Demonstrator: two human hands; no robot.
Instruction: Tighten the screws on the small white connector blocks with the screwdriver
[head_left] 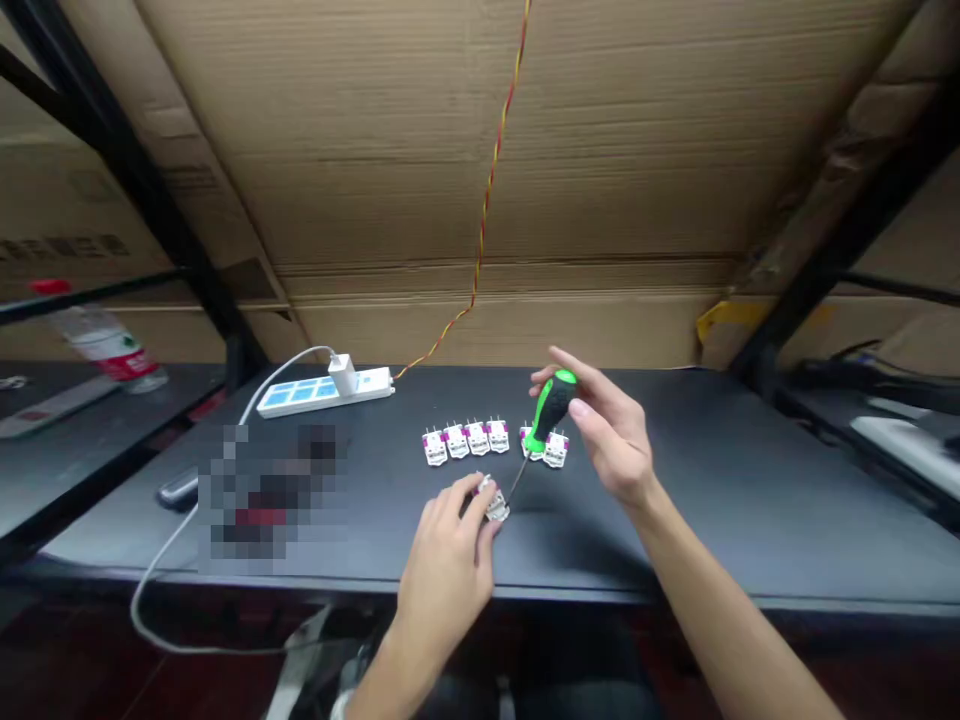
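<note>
My right hand (611,430) grips a screwdriver with a green and black handle (550,408), tilted so its thin shaft runs down and left. The tip touches a small white component (496,503) that my left hand (448,560) pinches against the dark table (750,510). Just behind, a row of several similar white components with magenta parts (465,440) lies on the table. Two more of them (553,450) sit partly hidden behind the screwdriver.
A white and blue power strip (322,390) with a white plug and cable lies at the back left. A red and yellow twisted wire (487,200) hangs along the cardboard wall. A plastic bottle (105,345) stands on the left shelf. A blurred patch (270,490) covers items left of my hands.
</note>
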